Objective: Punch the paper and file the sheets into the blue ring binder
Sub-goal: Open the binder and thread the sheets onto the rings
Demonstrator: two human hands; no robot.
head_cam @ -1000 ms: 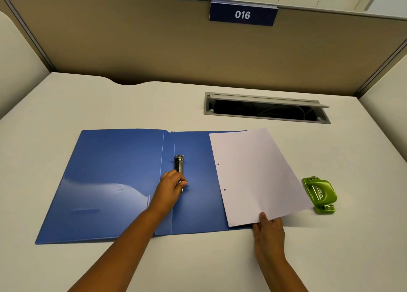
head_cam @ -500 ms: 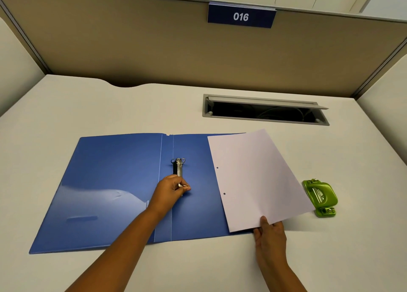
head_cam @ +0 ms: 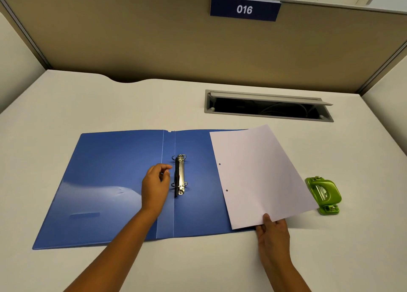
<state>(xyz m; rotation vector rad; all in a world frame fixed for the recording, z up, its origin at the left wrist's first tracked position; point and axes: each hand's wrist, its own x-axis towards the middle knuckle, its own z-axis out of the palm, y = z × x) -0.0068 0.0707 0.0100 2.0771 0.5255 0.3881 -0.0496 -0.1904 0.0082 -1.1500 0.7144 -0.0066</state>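
Note:
The blue ring binder (head_cam: 110, 181) lies open flat on the desk. Its metal ring mechanism (head_cam: 180, 174) sits beside the spine, and both rings stand parted. My left hand (head_cam: 155, 187) hovers just left of the mechanism, fingers loosely curled, holding nothing. A white sheet (head_cam: 259, 175) with two punched holes along its left edge rests partly over the binder's right cover. My right hand (head_cam: 272, 231) pinches the sheet's near corner. The green hole punch (head_cam: 324, 194) sits to the right of the sheet.
A cable slot with a raised grey lid (head_cam: 268, 105) is set into the desk behind the sheet. Beige partition walls close the desk at the back and sides, with a blue "016" sign (head_cam: 244, 9) up top.
My left hand has come off the ring mechanism and drawn back to its left; the rings, shut earlier, now stand parted. The right hand still holds the sheet's corner.

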